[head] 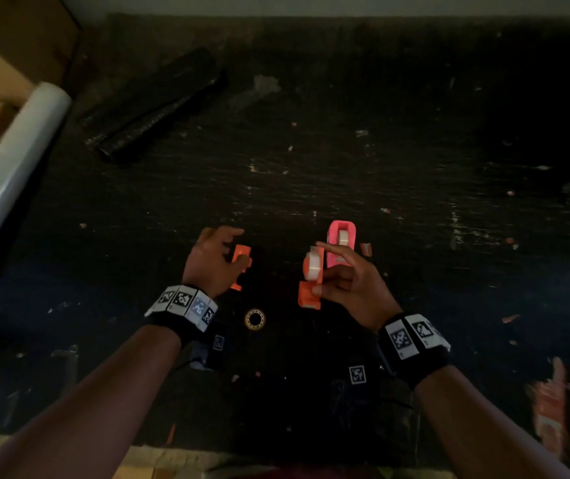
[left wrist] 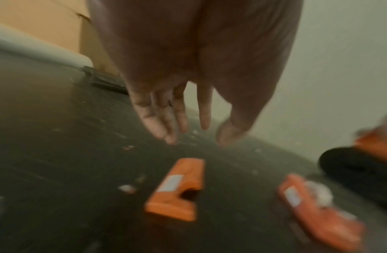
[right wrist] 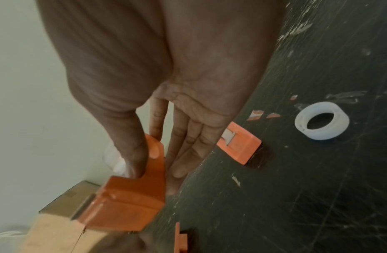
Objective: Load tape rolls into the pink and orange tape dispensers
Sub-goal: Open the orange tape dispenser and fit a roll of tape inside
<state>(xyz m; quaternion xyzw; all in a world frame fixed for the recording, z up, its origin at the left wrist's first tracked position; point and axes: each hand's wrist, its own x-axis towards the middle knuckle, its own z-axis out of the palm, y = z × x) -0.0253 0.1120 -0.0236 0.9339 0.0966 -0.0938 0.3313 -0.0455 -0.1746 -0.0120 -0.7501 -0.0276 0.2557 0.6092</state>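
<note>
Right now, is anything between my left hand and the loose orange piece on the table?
Nothing visible. The left hand hovers open right over the orange piece; the right hand holds the orange dispenser aside.

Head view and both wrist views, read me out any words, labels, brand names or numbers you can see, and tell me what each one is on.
No readable text in any view.
Wrist bands: black-and-white square marker patterns only, no letters or digits.
Loose orange dispenser half: a white label, too blurred to read.
Orange dispenser half held by the right hand: a white label, also blurred.
Pink dispenser: a pale patch, too small to read.
</note>
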